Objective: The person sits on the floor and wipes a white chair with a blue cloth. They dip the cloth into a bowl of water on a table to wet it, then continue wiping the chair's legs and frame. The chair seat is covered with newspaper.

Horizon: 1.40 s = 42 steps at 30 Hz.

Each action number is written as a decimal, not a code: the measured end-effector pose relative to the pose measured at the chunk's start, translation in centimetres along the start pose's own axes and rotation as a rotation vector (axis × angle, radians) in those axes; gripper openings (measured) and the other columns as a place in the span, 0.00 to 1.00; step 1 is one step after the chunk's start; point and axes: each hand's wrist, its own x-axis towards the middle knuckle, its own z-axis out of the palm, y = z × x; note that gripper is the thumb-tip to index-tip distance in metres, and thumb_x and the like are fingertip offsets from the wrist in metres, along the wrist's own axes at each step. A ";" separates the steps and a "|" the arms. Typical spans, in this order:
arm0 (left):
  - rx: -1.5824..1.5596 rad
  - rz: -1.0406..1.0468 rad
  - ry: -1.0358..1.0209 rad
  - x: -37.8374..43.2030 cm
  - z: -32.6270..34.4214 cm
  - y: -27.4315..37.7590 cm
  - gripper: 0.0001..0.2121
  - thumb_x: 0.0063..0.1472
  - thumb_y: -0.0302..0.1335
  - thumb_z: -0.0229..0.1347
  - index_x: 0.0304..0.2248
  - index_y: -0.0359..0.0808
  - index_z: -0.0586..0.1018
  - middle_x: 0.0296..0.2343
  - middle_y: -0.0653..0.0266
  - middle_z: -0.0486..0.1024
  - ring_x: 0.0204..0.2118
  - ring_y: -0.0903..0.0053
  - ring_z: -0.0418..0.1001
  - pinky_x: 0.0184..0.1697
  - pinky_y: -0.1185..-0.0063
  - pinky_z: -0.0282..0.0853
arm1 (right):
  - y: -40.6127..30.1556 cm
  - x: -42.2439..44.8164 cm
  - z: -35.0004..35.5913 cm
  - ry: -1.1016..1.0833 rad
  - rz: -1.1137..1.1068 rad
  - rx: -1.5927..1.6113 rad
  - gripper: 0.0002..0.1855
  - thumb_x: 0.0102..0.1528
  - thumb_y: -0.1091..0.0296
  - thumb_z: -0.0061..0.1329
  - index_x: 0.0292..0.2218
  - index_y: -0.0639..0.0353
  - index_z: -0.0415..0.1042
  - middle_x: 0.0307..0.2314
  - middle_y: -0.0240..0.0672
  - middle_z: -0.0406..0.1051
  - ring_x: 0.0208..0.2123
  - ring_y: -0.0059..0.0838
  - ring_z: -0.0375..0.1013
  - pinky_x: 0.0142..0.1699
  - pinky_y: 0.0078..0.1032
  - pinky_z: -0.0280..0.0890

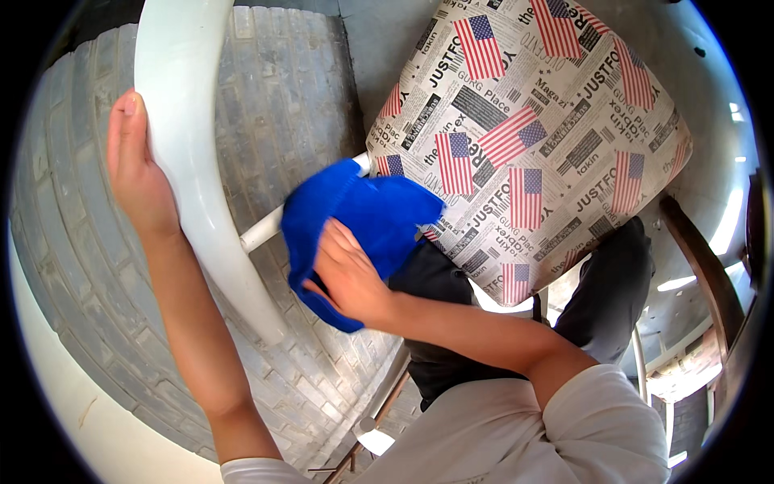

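A white, glossy, curved beam [181, 121] runs down the left of the view. My left hand [136, 163] lies along its left edge, palm against it, some of the fingers hidden. A thin white rod [263, 231] joins the beam and passes behind a blue cloth [375, 212] towards a printed seat [562, 181]. My right hand [351, 272] is blurred and holds the bunched cloth over the rod, its thumb partly in a fold. One end of the cloth lies over the seat's near left corner. The seat's cover bears newsprint and flag patterns.
A grey brick-patterned floor [290, 97] lies beneath the beam. Below the seat are my dark-trousered legs [611, 284]. A dark brown curved bar [704, 272] stands on the right, with another printed seat [686, 369] beyond it. A pale curved surface [91, 411] borders the lower left.
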 end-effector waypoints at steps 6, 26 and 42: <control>0.147 0.025 0.069 -0.1 0.4 0.2 0.17 0.76 0.38 0.48 0.46 0.31 0.78 0.37 0.68 0.77 0.40 0.85 0.71 0.48 0.84 0.65 | 6.0 7.3 -0.9 -0.126 -0.231 -0.082 0.33 0.49 0.62 0.65 0.53 0.66 0.70 0.51 0.53 0.69 0.58 0.55 0.66 0.71 0.50 0.53; 0.638 0.399 -0.238 1.7 0.3 2.9 0.19 0.63 0.36 0.65 0.47 0.30 0.81 0.38 0.48 0.83 0.40 0.58 0.82 0.46 0.69 0.75 | -7.0 -3.1 -24.6 0.122 0.173 0.867 0.32 0.70 0.51 0.41 0.64 0.66 0.64 0.46 0.45 0.77 0.42 0.36 0.77 0.45 0.31 0.73; 0.342 0.456 -0.212 -20.7 15.4 2.3 0.25 0.65 0.34 0.62 0.57 0.31 0.72 0.54 0.45 0.72 0.59 0.51 0.69 0.62 0.61 0.64 | -15.6 -14.0 -36.5 0.534 -0.033 0.866 0.24 0.61 0.68 0.52 0.51 0.81 0.70 0.42 0.53 0.77 0.38 0.42 0.76 0.44 0.40 0.71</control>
